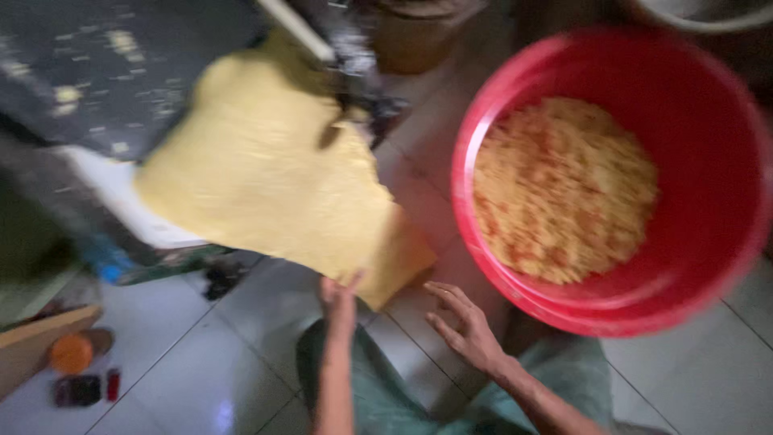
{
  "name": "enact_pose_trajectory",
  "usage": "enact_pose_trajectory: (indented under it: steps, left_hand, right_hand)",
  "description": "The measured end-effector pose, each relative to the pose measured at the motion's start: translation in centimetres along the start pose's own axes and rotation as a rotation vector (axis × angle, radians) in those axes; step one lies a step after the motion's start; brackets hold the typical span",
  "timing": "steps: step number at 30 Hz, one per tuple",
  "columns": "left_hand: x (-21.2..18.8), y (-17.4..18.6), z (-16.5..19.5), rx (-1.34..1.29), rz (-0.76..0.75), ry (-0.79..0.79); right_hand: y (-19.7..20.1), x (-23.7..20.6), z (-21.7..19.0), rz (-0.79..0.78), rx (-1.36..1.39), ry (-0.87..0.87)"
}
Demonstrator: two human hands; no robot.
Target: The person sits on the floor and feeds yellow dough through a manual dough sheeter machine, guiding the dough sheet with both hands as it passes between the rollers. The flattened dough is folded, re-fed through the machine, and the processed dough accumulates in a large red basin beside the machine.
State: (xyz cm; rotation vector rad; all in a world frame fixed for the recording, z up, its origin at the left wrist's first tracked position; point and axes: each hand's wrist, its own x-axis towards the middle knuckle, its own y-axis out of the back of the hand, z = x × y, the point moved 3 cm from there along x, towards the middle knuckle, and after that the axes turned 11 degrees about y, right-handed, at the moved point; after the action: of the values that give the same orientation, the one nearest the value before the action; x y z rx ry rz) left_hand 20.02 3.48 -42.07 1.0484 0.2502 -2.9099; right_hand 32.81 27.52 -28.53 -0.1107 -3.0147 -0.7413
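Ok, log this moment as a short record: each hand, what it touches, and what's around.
left hand: fingertips on the lower edge of the yellow sheet; no closed grip visible
right hand: open, fingers spread, touching nothing, just below the sheet's corner
red tub: to the right, holding yellow-orange crumbly material
floor: pale tiles
image: motion-blurred

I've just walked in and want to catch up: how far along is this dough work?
Done: the red tub already holds a heap of yellow crumbly mix. In hand: the left hand pinches the lower edge of a yellow sheet; the right hand hovers open beside it. Left: the whole sheet remains outside the tub.
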Motion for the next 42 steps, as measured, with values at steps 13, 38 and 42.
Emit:
enact_pose_trajectory:
  steps: [13,38,42]
  left_hand:
    - [-3.7,-1.9,1.1,-0.090,-0.249,-0.016]
    - [-2.5,-2.9,6.7,0.104,-0.200,-0.029]
    - [-1.5,-3.2,5.6,0.134,-0.169,-0.037]
  right_hand:
    - [14.3,9.3,11.8,-0.521,-0.938,0.052]
    - [16.9,13.3,12.7,-0.299,-0.110,0.250]
    - [20.2,8.3,14.9,-0.263,0.316,-0.453]
